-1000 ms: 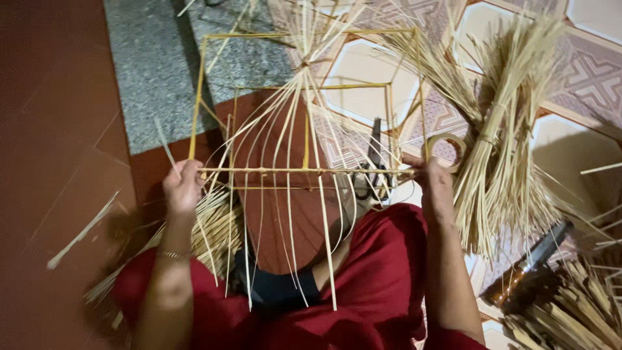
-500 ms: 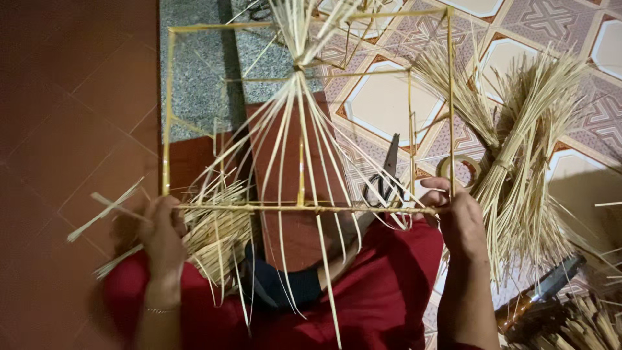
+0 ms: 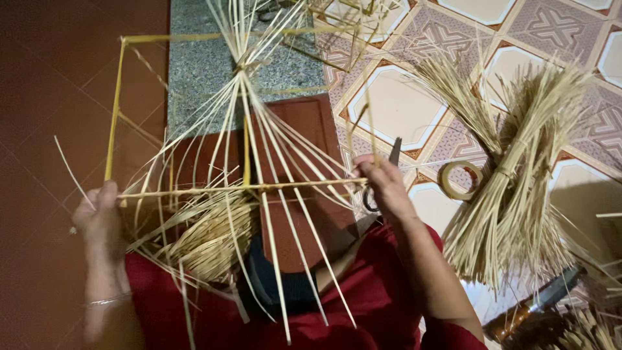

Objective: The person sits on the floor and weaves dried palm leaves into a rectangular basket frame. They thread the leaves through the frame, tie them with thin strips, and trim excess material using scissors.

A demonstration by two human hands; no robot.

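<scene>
the left hand (image 3: 98, 217) is closed on the left end of the lower bar of a square bamboo frame (image 3: 116, 104). the right hand (image 3: 382, 185) is closed on the right end of the same bar. thin bamboo strips (image 3: 275, 155) fan down from a tied knot above the bar and cross it. black-handled scissors (image 3: 382, 178) lie on the tiled floor (image 3: 389, 107), just behind the right hand. a tape roll (image 3: 459, 181) lies beside a tied bundle of bamboo strips (image 3: 512, 194).

Bare forearms, no sleeves in view. Thin silver bangle (image 3: 109, 300) on left wrist. Red garment (image 3: 363, 304) over lap.
</scene>
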